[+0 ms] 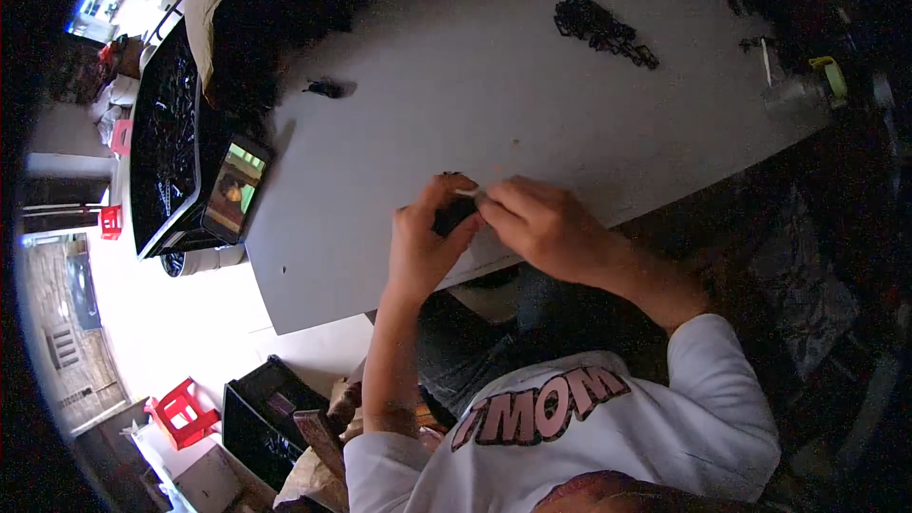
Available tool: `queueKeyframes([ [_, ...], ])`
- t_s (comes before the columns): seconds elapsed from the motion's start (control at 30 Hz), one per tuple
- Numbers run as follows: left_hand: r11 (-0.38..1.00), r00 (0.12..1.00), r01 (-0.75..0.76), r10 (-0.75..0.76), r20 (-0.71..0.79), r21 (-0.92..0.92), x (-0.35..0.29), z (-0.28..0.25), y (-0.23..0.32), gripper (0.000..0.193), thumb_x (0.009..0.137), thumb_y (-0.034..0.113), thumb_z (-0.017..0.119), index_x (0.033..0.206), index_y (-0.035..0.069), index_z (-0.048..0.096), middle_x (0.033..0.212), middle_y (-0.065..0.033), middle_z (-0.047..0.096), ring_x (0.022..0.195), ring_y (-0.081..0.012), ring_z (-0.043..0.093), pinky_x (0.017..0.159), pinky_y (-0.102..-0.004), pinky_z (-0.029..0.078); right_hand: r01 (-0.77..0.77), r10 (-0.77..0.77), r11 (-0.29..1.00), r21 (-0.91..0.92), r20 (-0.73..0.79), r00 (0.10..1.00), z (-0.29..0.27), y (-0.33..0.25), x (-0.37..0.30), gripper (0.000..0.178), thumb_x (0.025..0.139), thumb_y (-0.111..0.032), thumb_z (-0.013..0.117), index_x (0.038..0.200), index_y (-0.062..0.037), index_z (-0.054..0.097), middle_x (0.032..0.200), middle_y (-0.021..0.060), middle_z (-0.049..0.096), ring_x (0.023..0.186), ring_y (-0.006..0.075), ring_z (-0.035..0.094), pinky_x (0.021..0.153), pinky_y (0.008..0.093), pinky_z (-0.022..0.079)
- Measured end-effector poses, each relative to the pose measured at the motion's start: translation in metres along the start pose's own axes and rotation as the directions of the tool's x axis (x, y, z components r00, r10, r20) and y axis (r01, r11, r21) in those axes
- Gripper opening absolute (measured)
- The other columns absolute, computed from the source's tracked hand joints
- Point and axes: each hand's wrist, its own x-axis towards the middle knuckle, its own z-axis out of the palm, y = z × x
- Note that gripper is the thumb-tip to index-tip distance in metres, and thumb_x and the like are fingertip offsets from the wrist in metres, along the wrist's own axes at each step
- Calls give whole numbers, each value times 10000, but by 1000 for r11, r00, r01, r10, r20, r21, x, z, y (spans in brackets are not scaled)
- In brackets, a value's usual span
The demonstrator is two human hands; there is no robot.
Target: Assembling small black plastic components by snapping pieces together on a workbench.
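Left hand [423, 237]: pinching small black plastic-looking piece [450, 218]
Right hand [541, 228]: fingers bent; can't tell whether gripping
Black piece: 1 loosened pinch could drop it

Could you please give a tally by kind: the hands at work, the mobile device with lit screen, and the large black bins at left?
Hands: 2 (left hand, right hand)
Mobile device: 1
Black bins: 2
Total: 5

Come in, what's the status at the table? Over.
Left grip holding small dark piece. Right grip at its edge, hold unclear. Tangled black cluster farther up the table, apart from both.
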Motion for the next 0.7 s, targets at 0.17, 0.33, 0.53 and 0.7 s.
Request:
queueKeyframes([
  [0.17, 995, 1000, 18, -16, 13, -94, -20, 0, 7, 330, 715, 12, 672, 1008, 42, 524, 751, -86, 624, 713, -157, 618, 666, -270, 483, -165, 195, 930, 328, -62, 979, -6, 1, -5, 269, 738, -163, 691, 920, -2, 577, 850, 108, 532, 766, 269, 573, 648, 353, 478],
  [0.33, 962, 971, -233, 239, 28, -144, -48, 1, -1, 313, 717, 1, 664, 990, 35, 514, 835, -104, 624, 754, -151, 622, 680, -262, 479, -309, 80, 778, 548, 401, 912, -3, -3, -30, 273, 710, -161, 728, 781, 34, 550, 710, 131, 524, 703, 280, 554, 626, 367, 429],
  [0.53, 967, 971, -226, 214, 106, 119, -80, 15, -25, 260, 707, 50, 677, 946, 52, 573, 891, -99, 624, 713, -264, 609, 660, -335, 486, -227, 11, 830, 510, 392, 920, 8, -5, -58, 305, 740, -239, 701, 909, -9, 595, 816, 117, 576, 733, 272, 572, 645, 331, 454],
  [0.7, 939, 982, -188, 168, 91, 287, -82, 15, -17, 243, 704, 47, 649, 945, 57, 615, 942, -121, 630, 843, -316, 606, 750, -361, 492, -324, 345, 939, 119, -353, 870, -21, 81, -39, 262, 809, -224, 623, 990, -35, 604, 997, 112, 596, 966, 281, 540, 859, 413, 403],
])
